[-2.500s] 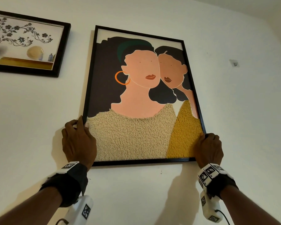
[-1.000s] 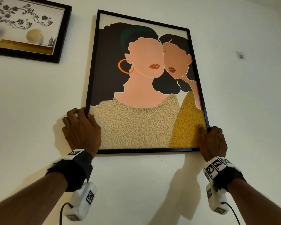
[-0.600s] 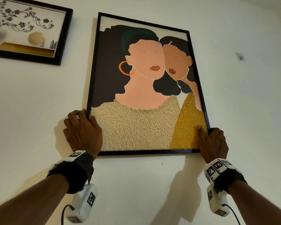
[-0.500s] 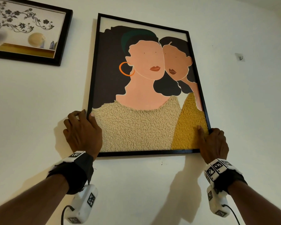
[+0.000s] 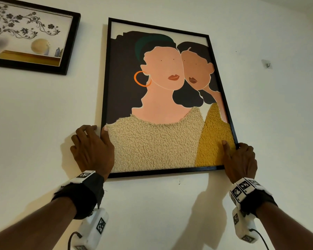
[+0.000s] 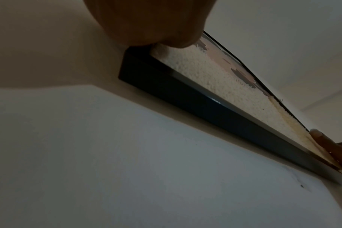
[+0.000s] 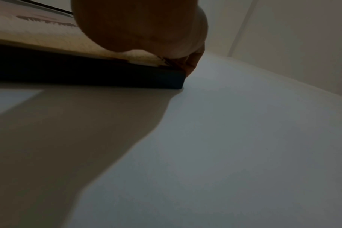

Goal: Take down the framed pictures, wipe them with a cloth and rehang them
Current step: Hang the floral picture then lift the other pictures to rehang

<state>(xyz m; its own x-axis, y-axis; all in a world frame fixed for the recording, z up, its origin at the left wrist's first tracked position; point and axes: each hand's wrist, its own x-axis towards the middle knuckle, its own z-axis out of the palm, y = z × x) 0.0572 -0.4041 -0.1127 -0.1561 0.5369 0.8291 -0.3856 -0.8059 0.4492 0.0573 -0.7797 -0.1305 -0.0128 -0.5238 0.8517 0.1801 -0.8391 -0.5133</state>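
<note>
A tall rectangular picture (image 5: 163, 98) in a thin black frame, showing two flat-coloured faces above nubbly cream and mustard textured patches, lay against a plain white wall (image 5: 278, 123). A smaller black-framed floral picture (image 5: 31, 37) hung to its upper left; a small hook (image 5: 266, 64) sat to the right. The left hand (image 5: 92, 150) gripped the lower left edge, thumb on the front, fingers curled behind. The right hand (image 5: 239, 159) held the lower right corner likewise.

Left grip (image 5: 93, 147) raised, thumb curled, right grip (image 5: 239, 159) raised, thumb extended
</note>
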